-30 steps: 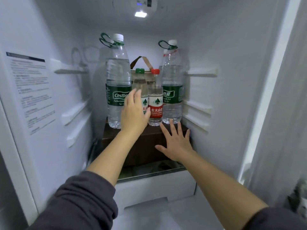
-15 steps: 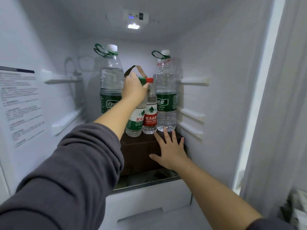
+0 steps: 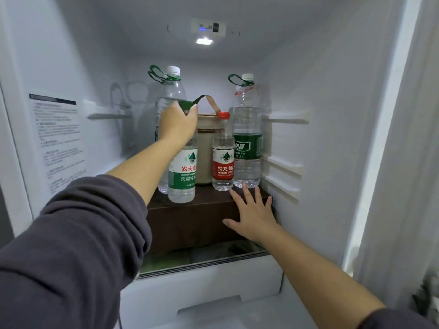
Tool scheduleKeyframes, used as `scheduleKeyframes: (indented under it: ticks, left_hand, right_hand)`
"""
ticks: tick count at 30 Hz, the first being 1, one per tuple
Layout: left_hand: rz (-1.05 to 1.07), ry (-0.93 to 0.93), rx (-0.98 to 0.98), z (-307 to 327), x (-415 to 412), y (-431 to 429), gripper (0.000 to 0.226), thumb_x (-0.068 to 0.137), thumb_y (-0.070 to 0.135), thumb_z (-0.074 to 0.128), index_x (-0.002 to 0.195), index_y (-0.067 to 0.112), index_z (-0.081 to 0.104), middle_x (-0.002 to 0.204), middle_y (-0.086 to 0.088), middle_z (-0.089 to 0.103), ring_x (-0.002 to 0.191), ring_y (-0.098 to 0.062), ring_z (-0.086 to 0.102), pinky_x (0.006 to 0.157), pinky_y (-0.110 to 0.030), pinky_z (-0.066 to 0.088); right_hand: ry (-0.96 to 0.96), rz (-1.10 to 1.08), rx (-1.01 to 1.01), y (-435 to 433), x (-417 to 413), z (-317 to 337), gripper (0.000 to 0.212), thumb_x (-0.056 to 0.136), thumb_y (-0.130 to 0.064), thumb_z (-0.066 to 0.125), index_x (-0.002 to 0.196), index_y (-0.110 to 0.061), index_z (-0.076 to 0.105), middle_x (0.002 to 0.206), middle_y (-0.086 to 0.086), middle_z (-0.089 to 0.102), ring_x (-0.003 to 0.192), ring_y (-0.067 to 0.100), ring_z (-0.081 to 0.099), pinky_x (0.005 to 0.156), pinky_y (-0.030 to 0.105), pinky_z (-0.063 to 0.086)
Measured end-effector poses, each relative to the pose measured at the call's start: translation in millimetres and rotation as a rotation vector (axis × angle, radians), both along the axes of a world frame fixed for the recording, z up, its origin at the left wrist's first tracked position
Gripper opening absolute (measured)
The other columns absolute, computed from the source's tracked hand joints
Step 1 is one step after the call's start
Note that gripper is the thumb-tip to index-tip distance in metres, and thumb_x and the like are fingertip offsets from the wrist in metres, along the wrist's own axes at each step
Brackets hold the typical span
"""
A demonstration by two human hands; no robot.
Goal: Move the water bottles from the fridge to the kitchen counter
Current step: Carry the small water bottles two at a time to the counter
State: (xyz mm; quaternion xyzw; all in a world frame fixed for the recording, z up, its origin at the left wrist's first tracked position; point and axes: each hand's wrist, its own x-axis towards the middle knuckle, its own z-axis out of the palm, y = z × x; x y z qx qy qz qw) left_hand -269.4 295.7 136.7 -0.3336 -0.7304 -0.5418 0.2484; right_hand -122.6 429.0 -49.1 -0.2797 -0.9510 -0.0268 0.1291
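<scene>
Inside the open fridge, bottles stand on a dark brown box (image 3: 190, 222). My left hand (image 3: 177, 123) grips the neck and green cap of a small green-label bottle (image 3: 182, 176), which hangs at the box's front edge. A small red-label bottle (image 3: 223, 160) stands to its right, apart from it. Two tall bottles with green carry loops stand behind: one at the left (image 3: 169, 91), partly hidden by my left hand, one at the right (image 3: 247, 138). My right hand (image 3: 255, 214) rests flat, fingers spread, on the box's front right corner.
A beige bag with a strap (image 3: 206, 148) stands behind the small bottles. White shelf rails (image 3: 282, 172) line the right wall, and a printed label (image 3: 57, 141) covers the left wall. A glass-topped drawer (image 3: 202, 276) lies below the box.
My left hand has moved from the green-label bottle's body up to its cap and drawn the bottle forward and left, away from the red-label one. The right hand stays on the box.
</scene>
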Motion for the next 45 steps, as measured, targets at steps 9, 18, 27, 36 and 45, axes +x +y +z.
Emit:
scheduleKeyframes:
  ticks: [9, 18, 27, 36, 45]
  left_hand:
    - [0.066, -0.003, 0.062, -24.8, -13.2, -9.3, 0.031, 0.096, 0.044, 0.047, 0.088, 0.016, 0.056, 0.075, 0.006, 0.056, 0.074, -0.017, 0.053, 0.057, -0.026, 0.037]
    - [0.069, 0.016, 0.090, -27.5, -12.7, -10.7, 0.033, 0.096, 0.044, 0.048, 0.097, 0.013, 0.057, 0.089, -0.002, 0.064, 0.081, -0.020, 0.059, 0.066, -0.030, 0.041]
    - [0.075, 0.009, 0.103, -28.9, -12.5, -9.1, 0.034, 0.096, 0.044, 0.049, 0.103, 0.012, 0.059, 0.093, -0.002, 0.065, 0.083, -0.020, 0.059, 0.068, -0.031, 0.045]
    - [0.042, -0.038, 0.079, -25.1, -7.3, -16.4, 0.032, 0.096, 0.046, 0.048, 0.099, 0.016, 0.059, 0.092, 0.001, 0.064, 0.085, -0.019, 0.059, 0.070, -0.030, 0.043]
    - [-0.084, 0.061, 0.149, -32.2, 51.7, -26.0, 0.021, 0.095, 0.041, 0.052, 0.085, 0.023, 0.057, 0.074, 0.011, 0.060, 0.067, 0.001, 0.055, 0.055, -0.018, 0.037]
  right_hand:
    - [0.219, -0.019, -0.147, -12.9, -8.2, 45.6, 0.057, 0.096, -0.047, 0.044, 0.149, -0.025, 0.035, 0.153, 0.005, 0.040, 0.138, 0.030, 0.039, 0.115, 0.051, 0.029]
    - [0.953, 0.177, -0.419, -9.2, -89.3, 183.7, 0.065, 0.095, -0.016, 0.059, 0.149, -0.013, 0.024, 0.118, 0.003, 0.050, 0.087, 0.016, 0.058, 0.067, 0.023, 0.049]
    - [1.064, 0.212, -0.347, -0.8, -110.5, 163.3, 0.048, 0.099, -0.032, 0.056, 0.140, -0.011, 0.043, 0.117, -0.002, 0.054, 0.102, 0.006, 0.048, 0.086, 0.023, 0.041]
    - [1.189, 0.247, -0.510, -8.8, -85.7, 148.0, 0.017, 0.096, -0.040, 0.056, 0.087, -0.026, 0.055, 0.075, -0.007, 0.057, 0.069, 0.008, 0.055, 0.063, 0.022, 0.040]
    - [1.280, 0.240, -0.521, -35.3, -3.0, 191.0, 0.024, 0.092, -0.037, 0.059, 0.072, -0.025, 0.055, 0.072, 0.000, 0.063, 0.071, 0.018, 0.063, 0.070, 0.038, 0.054]
